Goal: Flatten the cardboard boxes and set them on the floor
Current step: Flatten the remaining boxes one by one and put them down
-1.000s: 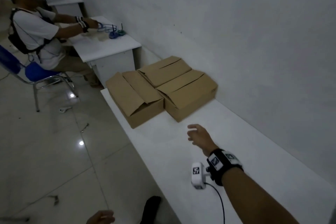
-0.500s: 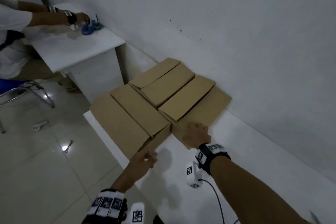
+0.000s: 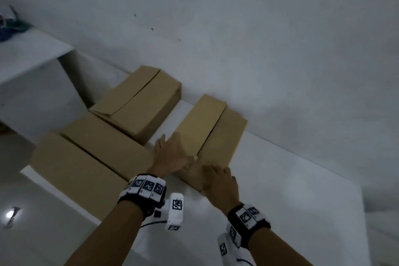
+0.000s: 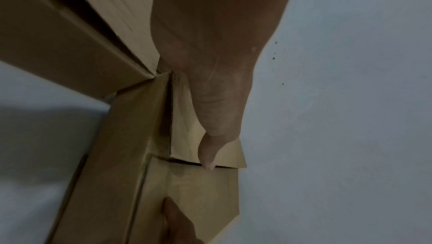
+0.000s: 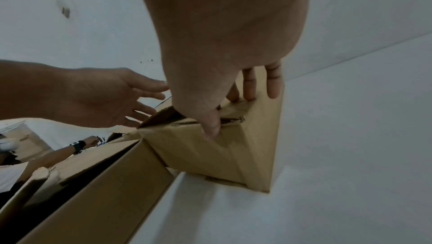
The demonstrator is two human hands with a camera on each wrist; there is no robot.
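Observation:
Three brown cardboard boxes stand on the white table (image 3: 291,190). The right box (image 3: 216,127) stands apart from the other two, its top flaps folded down. My left hand (image 3: 170,153) lies over its left top flap with fingers straight. In the left wrist view the thumb (image 4: 210,148) touches the flap edge of this box (image 4: 198,188). My right hand (image 3: 218,179) grips the box's near end. In the right wrist view its fingers (image 5: 250,89) lie on top and the thumb presses the end wall of the box (image 5: 210,155).
A second box (image 3: 140,103) sits at the back by the wall and a third box (image 3: 86,157) at the table's left front edge. Another white desk (image 3: 28,54) stands to the left, tiled floor (image 3: 32,233) below. Another person's arm (image 5: 70,148) works there.
The right box has slid right, away from the back box, leaving a gap. My left hand moved from the front box onto the right box. My view has come closer.

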